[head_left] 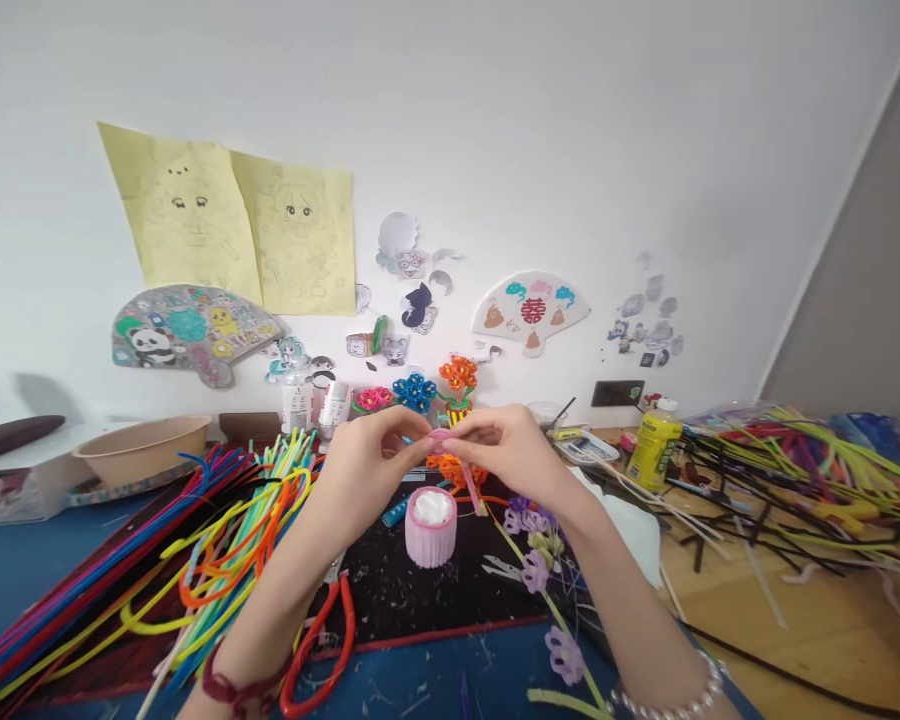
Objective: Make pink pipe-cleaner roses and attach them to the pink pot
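near the pink pot [431,540], a pink fuzzy strip [442,437] is being pinched between the fingers [409,420] of the left hand [369,455] and right hand [508,452]; snagging is perhaps being risked by its tail dangling near the flower stem [557,615]

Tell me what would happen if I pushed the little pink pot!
The pink ribbed pot might tip if pushed near its rim, since it's taller than wide. Once over, it could roll, because its sides look rounded. It's probably light, as the white filling looks fluffy.
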`<action>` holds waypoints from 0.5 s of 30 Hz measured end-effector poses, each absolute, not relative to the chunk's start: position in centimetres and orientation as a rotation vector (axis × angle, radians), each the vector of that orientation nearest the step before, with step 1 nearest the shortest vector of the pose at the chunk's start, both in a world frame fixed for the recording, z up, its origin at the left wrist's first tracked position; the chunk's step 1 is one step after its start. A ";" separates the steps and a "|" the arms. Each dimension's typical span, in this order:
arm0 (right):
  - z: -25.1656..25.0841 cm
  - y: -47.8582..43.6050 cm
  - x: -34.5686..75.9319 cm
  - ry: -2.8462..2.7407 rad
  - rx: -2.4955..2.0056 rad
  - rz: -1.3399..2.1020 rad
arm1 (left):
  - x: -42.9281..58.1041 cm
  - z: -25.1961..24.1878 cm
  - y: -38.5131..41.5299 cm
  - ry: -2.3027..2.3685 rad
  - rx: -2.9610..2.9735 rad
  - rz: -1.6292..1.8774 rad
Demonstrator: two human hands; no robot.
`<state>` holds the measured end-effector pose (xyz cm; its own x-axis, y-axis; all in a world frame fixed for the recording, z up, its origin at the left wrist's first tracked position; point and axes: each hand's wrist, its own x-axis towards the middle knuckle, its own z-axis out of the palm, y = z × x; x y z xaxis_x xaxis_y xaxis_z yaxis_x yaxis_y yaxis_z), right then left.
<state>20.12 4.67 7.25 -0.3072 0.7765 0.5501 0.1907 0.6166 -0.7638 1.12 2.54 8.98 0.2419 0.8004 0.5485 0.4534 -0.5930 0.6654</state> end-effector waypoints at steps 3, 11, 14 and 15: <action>7.5 4.0 20.0 -1.938 -0.828 0.531 | 1.1 9.5 2.1 1.243 2.379 1.246; 7.8 3.9 20.0 -1.864 -0.743 0.627 | 1.0 9.6 1.6 1.177 2.315 1.285; 7.6 4.3 20.1 -1.821 -0.709 0.722 | 0.8 9.4 2.0 1.081 2.191 1.325; 7.5 4.5 20.1 -1.803 -0.699 0.738 | 0.9 9.4 2.1 1.048 2.134 1.340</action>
